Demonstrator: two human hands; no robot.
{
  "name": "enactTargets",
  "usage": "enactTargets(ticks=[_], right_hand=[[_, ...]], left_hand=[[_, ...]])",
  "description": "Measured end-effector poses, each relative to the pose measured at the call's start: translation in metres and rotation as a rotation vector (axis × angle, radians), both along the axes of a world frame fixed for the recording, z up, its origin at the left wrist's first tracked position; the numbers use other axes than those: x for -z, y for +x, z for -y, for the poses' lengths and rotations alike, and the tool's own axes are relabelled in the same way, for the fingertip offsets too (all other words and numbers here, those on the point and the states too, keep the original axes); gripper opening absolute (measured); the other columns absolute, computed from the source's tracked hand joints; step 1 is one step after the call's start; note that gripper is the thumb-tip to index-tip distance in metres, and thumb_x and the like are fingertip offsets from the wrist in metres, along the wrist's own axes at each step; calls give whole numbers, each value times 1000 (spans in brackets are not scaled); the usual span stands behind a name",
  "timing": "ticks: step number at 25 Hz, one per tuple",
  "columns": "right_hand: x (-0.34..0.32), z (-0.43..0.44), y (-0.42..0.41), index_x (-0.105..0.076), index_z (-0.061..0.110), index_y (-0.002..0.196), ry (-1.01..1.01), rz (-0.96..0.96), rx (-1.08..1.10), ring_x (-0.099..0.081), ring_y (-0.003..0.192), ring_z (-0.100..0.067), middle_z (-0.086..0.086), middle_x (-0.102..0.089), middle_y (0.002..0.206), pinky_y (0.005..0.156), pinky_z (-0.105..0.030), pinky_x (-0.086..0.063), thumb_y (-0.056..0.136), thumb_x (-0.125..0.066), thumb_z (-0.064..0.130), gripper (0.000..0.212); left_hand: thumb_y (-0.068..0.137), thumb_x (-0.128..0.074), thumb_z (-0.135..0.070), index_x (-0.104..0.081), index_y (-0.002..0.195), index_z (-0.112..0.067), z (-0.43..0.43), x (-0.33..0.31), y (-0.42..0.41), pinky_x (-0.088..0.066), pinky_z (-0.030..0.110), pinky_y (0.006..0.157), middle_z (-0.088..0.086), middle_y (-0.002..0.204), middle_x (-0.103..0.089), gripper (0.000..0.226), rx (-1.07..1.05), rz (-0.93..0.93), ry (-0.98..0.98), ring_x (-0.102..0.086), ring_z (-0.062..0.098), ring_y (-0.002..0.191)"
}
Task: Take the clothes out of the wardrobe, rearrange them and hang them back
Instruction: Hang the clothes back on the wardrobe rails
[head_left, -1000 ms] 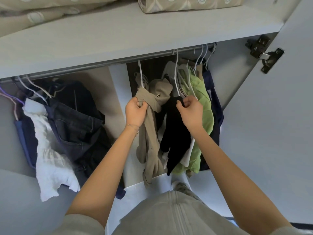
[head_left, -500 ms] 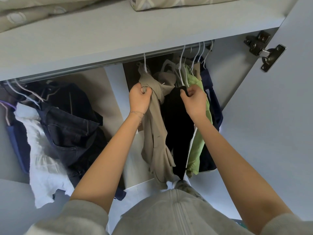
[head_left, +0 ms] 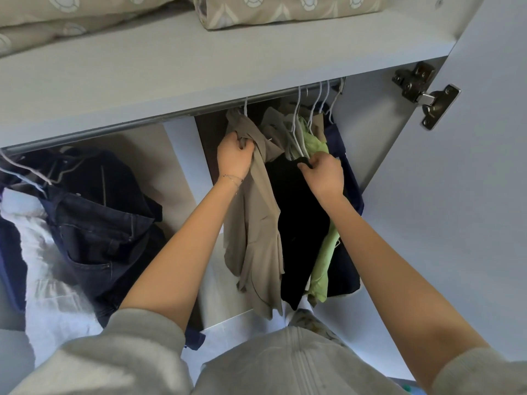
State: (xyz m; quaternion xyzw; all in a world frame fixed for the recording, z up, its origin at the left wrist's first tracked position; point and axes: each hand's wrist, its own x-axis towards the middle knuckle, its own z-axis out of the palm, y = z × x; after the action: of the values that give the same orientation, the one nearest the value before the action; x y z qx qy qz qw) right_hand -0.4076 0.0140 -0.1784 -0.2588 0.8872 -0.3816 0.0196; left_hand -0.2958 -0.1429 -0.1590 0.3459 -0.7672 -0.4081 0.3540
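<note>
In the right half of the wardrobe a beige garment (head_left: pixel 258 232) hangs from a white hanger on the metal rail (head_left: pixel 182 114). My left hand (head_left: pixel 234 158) grips its bunched top. Beside it hangs a black garment (head_left: pixel 299 220), and my right hand (head_left: pixel 323 173) pinches its upper edge. Behind these hang a light green top (head_left: pixel 323 252) and a navy garment (head_left: pixel 349 252) on white hangers (head_left: pixel 312 109). The hanger under the black garment is hidden.
Dark jeans (head_left: pixel 97 223), a white cloth (head_left: pixel 45 266) and a blue item hang in the left half. A white divider (head_left: pixel 182 166) separates the halves. Folded patterned bedding (head_left: pixel 285 10) lies on the shelf above. The open door (head_left: pixel 470 195) with its hinge (head_left: pixel 425 95) stands at right.
Both hands have risen toward the rail with the beige and black garments. The beige garment's hanger hook now sits at the rail, and both garments hang longer and straighter.
</note>
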Motion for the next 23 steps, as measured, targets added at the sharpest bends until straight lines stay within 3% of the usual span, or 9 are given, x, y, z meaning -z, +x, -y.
enactTargets(ticks=[3, 6, 10, 14, 17, 20, 23], right_hand=[[1, -13, 0, -70, 12, 91, -67, -10, -1, -63, 72, -16, -1, -68, 78, 71, -34, -54, 86, -69, 31, 20], [3, -27, 4, -70, 14, 95, -148, -44, -12, -62, 77, -13, 1, -68, 84, 76, -34, -55, 88, -68, 25, 13], [4, -37, 11, -68, 11, 116, -148, -107, -68, -63, 98, -18, -4, -68, 109, 87, -34, -54, 91, -63, 23, 28], [4, -43, 13, -65, 13, 123, -117, -153, -98, -59, 107, -20, -4, -67, 116, 88, -29, -46, 93, -61, 23, 32], [4, -48, 11, -64, 12, 125, -99, -164, -104, -57, 111, -23, -4, -66, 119, 92, -27, -42, 93, -61, 22, 33], [2, -52, 10, -62, 11, 126, -111, -175, -99, -55, 112, -25, -6, -65, 121, 95, -31, -43, 92, -63, 18, 35], [0, -57, 11, -59, 11, 130, -86, -151, -107, -52, 116, -27, -7, -63, 124, 98, -29, -38, 90, -63, 15, 40]], left_hand=[[92, -52, -13, -44, 68, -10, 4, 0, -16, -29, 22, 57, -2, 65, -42, 25, 14, 108, -27, -44, 15, 65], [92, -52, -11, -35, 61, -17, -3, 8, -27, -25, 25, 57, -3, 61, -36, 36, 23, 101, -18, -38, 12, 58], [92, -52, -10, -37, 63, -14, -8, 17, -40, -28, 28, 59, 3, 63, -39, 33, 51, 108, 5, -41, 19, 62], [90, -53, -7, -29, 60, -21, -16, 18, -52, -20, 27, 54, -2, 58, -32, 42, 62, 105, 0, -32, 10, 54], [90, -55, -4, -31, 60, -22, -30, 27, -58, -25, 26, 54, -4, 55, -34, 42, 52, 40, 64, -34, 8, 52], [91, -55, -6, -44, 68, -10, -31, 29, -63, -32, 27, 59, 0, 59, -41, 25, 83, 74, 92, -43, 17, 59], [93, -54, -9, -58, 86, 1, -28, 29, -67, -43, 34, 69, 18, 77, -58, 13, 129, 139, 105, -54, 28, 75]])
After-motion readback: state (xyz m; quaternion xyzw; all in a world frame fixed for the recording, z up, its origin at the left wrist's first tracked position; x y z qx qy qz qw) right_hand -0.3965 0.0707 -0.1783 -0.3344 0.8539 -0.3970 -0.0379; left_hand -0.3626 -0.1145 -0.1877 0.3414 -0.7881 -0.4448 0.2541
